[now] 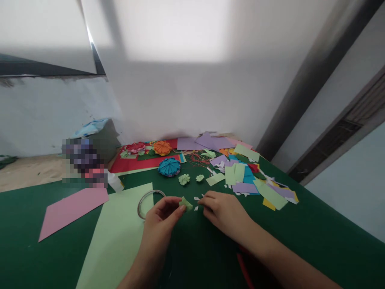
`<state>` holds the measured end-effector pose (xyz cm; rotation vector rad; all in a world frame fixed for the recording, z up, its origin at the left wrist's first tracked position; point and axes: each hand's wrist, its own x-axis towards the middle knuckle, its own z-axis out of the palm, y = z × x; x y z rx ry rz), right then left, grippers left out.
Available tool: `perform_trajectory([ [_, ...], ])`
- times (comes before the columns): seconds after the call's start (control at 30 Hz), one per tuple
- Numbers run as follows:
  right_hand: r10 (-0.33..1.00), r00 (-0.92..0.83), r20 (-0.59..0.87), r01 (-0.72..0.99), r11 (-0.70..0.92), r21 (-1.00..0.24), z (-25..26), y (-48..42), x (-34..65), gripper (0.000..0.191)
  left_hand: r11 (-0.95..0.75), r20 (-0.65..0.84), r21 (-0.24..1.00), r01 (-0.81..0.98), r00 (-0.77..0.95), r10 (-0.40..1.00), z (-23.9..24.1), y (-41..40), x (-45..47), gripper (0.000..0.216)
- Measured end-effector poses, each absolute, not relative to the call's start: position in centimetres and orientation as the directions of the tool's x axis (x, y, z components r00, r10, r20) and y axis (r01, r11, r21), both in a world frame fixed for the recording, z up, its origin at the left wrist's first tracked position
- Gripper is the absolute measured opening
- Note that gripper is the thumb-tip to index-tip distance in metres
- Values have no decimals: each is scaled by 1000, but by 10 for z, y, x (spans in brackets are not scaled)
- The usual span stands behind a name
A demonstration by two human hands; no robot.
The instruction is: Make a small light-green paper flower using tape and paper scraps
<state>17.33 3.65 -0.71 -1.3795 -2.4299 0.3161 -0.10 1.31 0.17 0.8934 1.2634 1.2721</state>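
green paper piece (pixel 186 204) pinched in left hand (pixel 162 218) fingertips, above the green table (pixel 315 237) | right hand (pixel 224 210) just beside, fingers narrow, tips on table, holding nothing visible | ring (pixel 149 202) on pale green sheet (pixel 120 237) near left hand | paper scraps (pixel 255 184) beyond

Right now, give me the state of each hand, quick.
Left hand: fingers pinched shut on the small folded light-green paper piece.
Right hand: fingers curled, tips down at the green table; whether it holds anything cannot be told.
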Motion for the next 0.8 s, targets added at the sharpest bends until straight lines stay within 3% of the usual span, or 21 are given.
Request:
perform_trajectory([
  [0.13,874,-380,304,705,486,-517,-9,39,175,16,153,-178,971,-184,-128,976,0,12,0,20],
  [0.4,898,-281,339,463,436,-772,-4,39,171,23,185,-202,971,-153,-101,974,2,11,2,18],
  [0.6,958,-205,200,279,253,-926,-3,37,167,20,180,-194,972,-152,-78,978,4,11,3,17],
  [0.73,974,-170,147,210,182,-961,-1,36,166,14,166,-179,975,-148,-77,981,1,11,2,18],
  [0.8,980,-158,118,133,140,-981,-1,37,165,20,160,-173,976,-148,-85,981,0,12,1,18],
])
